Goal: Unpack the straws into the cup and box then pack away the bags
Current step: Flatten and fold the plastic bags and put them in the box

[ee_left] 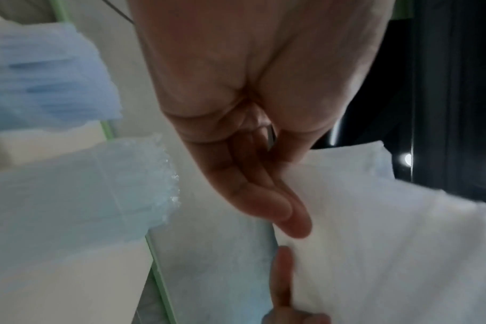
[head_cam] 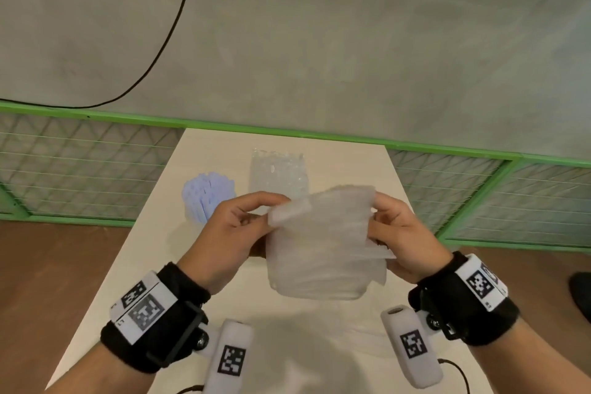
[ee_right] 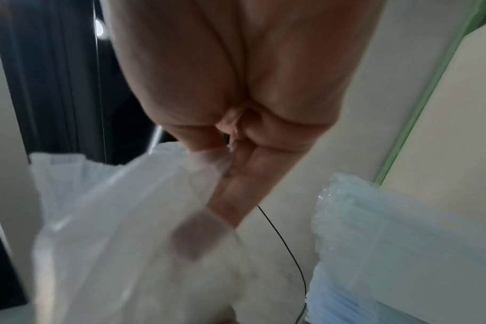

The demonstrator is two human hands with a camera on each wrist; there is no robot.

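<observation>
Filmy clear plastic, the bag (head_cam: 323, 243) hangs above the table's (head_cam: 153, 265) middle, pinched at its upper corners by the left hand (head_cam: 230, 233) and right hand (head_cam: 403, 237). Slippery film could slide from either pinch, or brush the straws (head_cam: 277, 173) standing near the far edge.

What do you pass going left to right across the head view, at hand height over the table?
Blue straws → left hand → plastic bag, held by both hands → right hand. The clear straws behind the bag overlap it, so they are left out.
</observation>
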